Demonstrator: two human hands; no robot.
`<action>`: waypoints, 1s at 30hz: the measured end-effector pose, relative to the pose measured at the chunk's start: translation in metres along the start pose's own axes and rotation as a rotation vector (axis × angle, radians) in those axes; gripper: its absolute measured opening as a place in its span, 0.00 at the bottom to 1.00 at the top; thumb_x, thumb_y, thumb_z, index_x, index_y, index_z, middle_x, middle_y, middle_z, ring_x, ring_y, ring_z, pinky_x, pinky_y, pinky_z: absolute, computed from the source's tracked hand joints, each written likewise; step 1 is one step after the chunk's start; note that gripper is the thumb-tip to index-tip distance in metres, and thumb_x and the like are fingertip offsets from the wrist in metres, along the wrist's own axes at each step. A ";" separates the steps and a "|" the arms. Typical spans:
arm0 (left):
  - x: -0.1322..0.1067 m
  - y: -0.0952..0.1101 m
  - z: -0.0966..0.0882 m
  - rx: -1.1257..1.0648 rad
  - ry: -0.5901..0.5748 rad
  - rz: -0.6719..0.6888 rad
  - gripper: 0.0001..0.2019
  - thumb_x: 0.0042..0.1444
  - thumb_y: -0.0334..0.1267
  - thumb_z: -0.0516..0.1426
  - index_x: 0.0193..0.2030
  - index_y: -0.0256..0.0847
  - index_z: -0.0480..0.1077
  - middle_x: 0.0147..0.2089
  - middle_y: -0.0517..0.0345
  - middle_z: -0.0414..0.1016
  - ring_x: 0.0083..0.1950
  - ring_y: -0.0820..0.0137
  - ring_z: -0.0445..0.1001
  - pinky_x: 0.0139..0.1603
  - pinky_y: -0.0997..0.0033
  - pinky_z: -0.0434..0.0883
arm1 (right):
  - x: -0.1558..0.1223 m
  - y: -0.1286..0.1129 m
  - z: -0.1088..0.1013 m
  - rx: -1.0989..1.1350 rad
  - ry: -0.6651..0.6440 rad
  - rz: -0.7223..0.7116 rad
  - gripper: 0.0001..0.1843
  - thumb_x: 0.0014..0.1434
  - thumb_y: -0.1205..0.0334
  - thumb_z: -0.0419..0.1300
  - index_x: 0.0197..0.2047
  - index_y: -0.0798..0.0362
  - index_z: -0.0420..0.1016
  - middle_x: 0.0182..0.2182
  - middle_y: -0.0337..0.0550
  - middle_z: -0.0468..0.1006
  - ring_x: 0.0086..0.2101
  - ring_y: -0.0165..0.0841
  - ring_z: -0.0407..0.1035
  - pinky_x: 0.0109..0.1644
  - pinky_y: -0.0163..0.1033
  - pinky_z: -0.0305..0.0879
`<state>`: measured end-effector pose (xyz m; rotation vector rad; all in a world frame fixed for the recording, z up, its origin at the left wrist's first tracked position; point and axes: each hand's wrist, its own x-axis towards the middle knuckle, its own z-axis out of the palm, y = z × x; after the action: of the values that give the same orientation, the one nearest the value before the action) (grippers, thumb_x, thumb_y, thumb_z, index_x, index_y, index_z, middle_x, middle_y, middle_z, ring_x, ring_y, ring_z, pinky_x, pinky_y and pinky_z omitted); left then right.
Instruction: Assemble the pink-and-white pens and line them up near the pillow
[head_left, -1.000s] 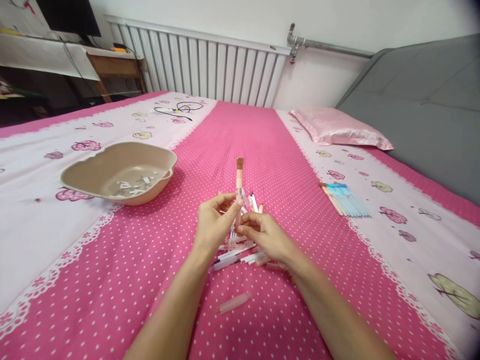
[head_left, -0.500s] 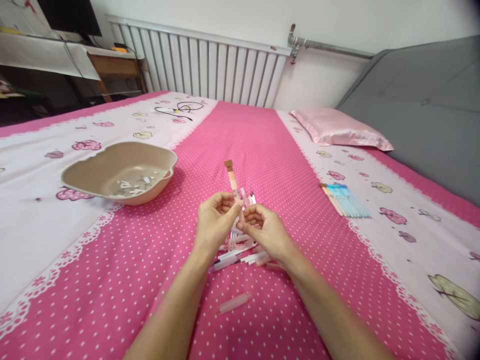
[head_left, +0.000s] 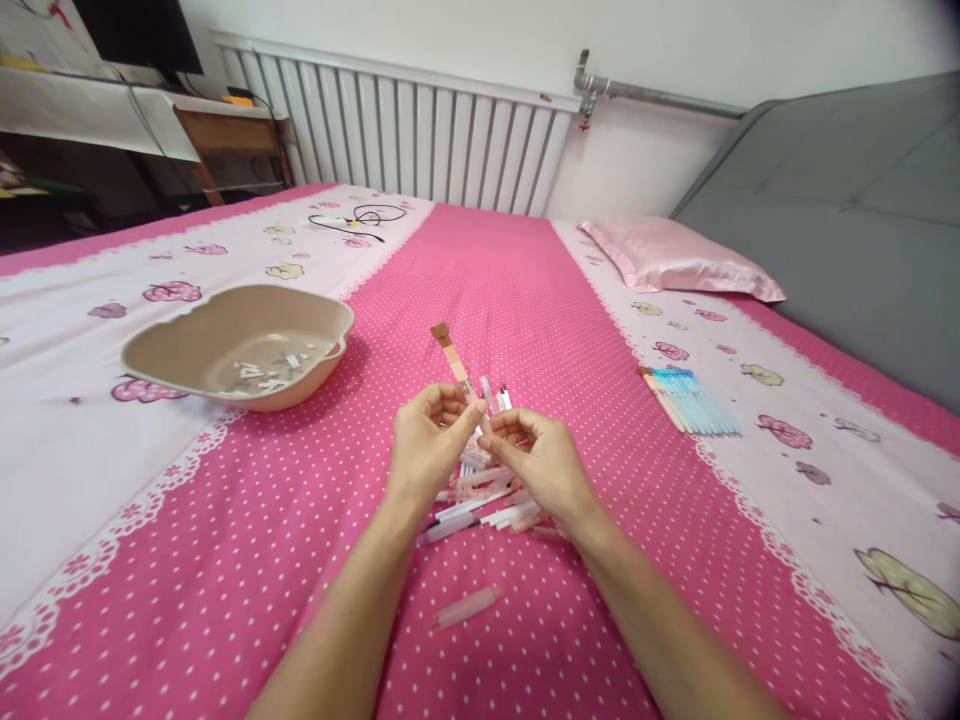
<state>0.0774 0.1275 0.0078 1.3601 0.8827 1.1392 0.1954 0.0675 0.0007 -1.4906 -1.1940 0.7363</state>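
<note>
Between my two hands is a pen with a peach barrel and a brown top, tilted up and to the left. My left hand pinches its middle between thumb and fingers. The fingers of my right hand are closed at its lower end, partly hiding that end. Just beneath lies a loose pile of pen parts, with white refills and pale pink barrels, partly covered by my hands. A single translucent pink pen barrel rests nearer to me, between my forearms.
At left stands a beige basin with small white scraps in it. A neat row of blue and peach pens lies on the right. Farther back are a black cable and a pink pillow on the bedspread.
The pen's brown top has swung left and slightly down, so it leans more. My right hand has shifted a little to the right at its lower end.
</note>
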 end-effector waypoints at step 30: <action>0.009 0.000 -0.007 0.247 -0.030 0.047 0.16 0.43 0.47 0.61 0.34 0.36 0.72 0.29 0.57 0.74 0.27 0.73 0.70 0.29 0.75 0.67 | 0.031 0.085 -0.164 -0.709 0.912 0.205 0.15 0.53 0.57 0.55 0.39 0.54 0.78 0.33 0.45 0.80 0.32 0.35 0.71 0.39 0.37 0.63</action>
<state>0.0731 0.1383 0.0084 1.6018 0.9988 1.0687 0.3784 0.0442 -0.0316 -2.1962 -0.5874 -0.3222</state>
